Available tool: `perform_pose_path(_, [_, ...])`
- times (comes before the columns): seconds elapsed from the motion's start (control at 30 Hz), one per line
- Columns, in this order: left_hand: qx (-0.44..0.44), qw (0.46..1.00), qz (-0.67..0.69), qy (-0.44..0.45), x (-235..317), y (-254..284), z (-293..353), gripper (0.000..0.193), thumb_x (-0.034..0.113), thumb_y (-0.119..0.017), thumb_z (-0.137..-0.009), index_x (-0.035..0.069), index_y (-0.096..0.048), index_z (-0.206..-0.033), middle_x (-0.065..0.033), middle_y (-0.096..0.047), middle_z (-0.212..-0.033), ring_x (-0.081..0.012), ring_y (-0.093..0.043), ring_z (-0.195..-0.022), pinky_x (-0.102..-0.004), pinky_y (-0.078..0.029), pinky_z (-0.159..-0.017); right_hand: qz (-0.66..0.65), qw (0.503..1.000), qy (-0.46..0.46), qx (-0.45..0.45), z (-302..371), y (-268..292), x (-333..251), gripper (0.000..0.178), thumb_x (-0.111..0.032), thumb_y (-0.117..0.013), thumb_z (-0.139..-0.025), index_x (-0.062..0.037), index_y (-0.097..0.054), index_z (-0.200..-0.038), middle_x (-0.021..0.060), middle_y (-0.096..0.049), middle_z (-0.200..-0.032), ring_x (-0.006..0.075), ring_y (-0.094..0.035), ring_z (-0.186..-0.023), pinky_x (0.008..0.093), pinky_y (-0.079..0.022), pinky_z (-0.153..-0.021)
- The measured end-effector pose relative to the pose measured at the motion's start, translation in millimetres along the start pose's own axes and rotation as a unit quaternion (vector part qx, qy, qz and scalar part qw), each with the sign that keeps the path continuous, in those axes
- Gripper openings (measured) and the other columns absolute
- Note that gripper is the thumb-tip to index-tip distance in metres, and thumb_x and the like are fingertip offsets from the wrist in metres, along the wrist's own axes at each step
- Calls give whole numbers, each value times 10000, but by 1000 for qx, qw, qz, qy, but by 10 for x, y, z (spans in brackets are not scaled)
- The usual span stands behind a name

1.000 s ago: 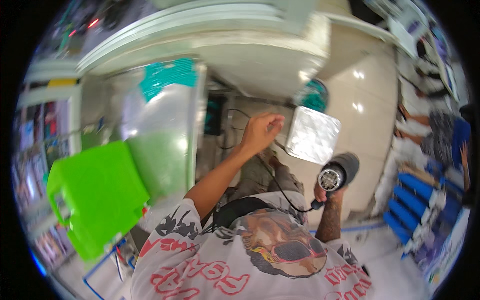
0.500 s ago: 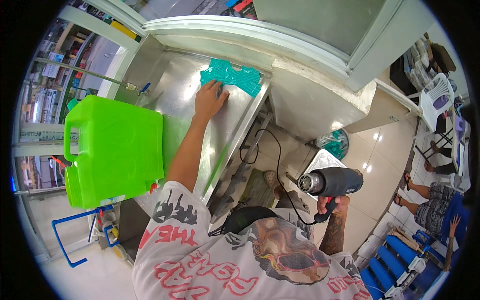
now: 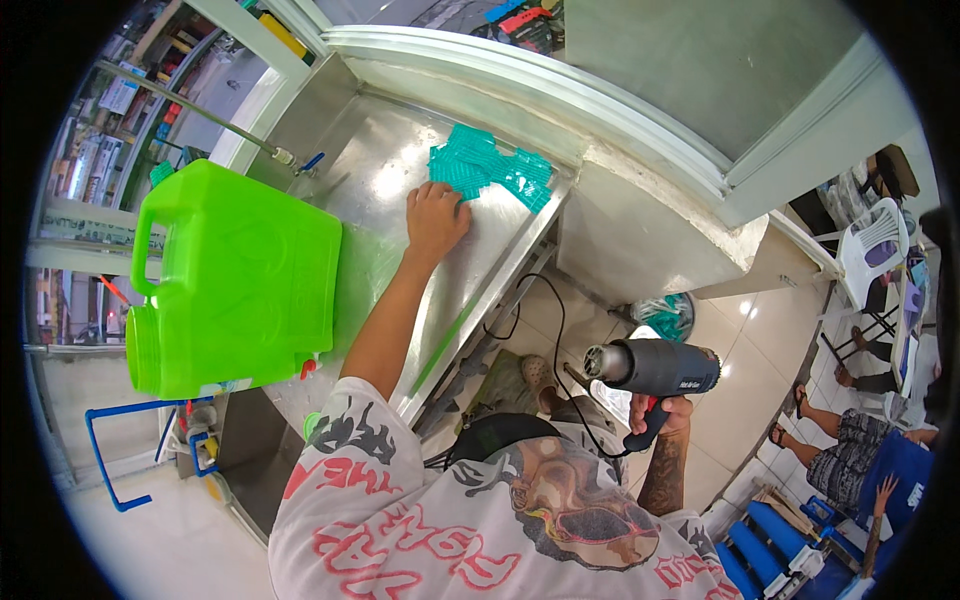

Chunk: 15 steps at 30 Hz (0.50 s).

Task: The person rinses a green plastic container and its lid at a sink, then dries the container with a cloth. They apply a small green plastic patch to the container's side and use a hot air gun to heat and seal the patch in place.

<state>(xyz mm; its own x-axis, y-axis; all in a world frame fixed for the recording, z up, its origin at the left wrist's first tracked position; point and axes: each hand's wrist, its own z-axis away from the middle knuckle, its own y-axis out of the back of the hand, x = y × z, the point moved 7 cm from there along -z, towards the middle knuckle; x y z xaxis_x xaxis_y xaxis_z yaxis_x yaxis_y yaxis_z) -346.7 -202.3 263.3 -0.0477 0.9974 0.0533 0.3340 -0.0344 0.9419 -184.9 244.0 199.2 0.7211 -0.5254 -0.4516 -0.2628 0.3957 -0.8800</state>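
My left hand (image 3: 437,222) rests with its fingers loosely spread on the metal counter (image 3: 372,140). Its fingertips are at the near edge of a pile of flat teal plastic pieces (image 3: 475,160), thin and overlapping. Whether they press on a piece cannot be made out. In my right hand (image 3: 665,412) is a dark heat gun (image 3: 660,367), gripped by its handle and held off the counter to the right. Its metal nozzle points left, and a black cord (image 3: 562,335) loops away from the handle.
A large bright green jug (image 3: 240,280) stands at the counter's left, near a blue-handled tap (image 3: 312,162). Below the counter's right end sits a bin of teal and white scraps (image 3: 668,318). A white chair (image 3: 872,245) and a seated person (image 3: 850,455) are at the right.
The view has shifted, so the counter and teal pieces appear farther right and lower. My left hand stays beside the pieces, and my right hand still grips the heat gun.
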Motion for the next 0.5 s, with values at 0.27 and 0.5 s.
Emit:
perform_pose_path(0.27, [44, 993, 88, 72, -153, -12, -81, 252, 273, -746, -793, 108, -747, -983, -54, -684, -1080, -263, -600, -1081, -431, -422, -935, -3, 1000, 2, 9, -156, -130, -93, 389, -255, -645, -747, 106, -614, -888, 211, -593, -768, 289, -618, -560, 408, -549, -528])
perform_pose_path(0.5, [91, 972, 191, 101, -293, -74, -319, 179, 236, -762, -805, 98, -733, -915, -58, -698, -909, -260, -644, -851, -409, -480, -774, 9, 999, -30, 10, -335, -166, -67, 376, -238, -638, -753, 105, -604, -902, 204, -600, -805, 285, -623, -574, 407, -557, -553])
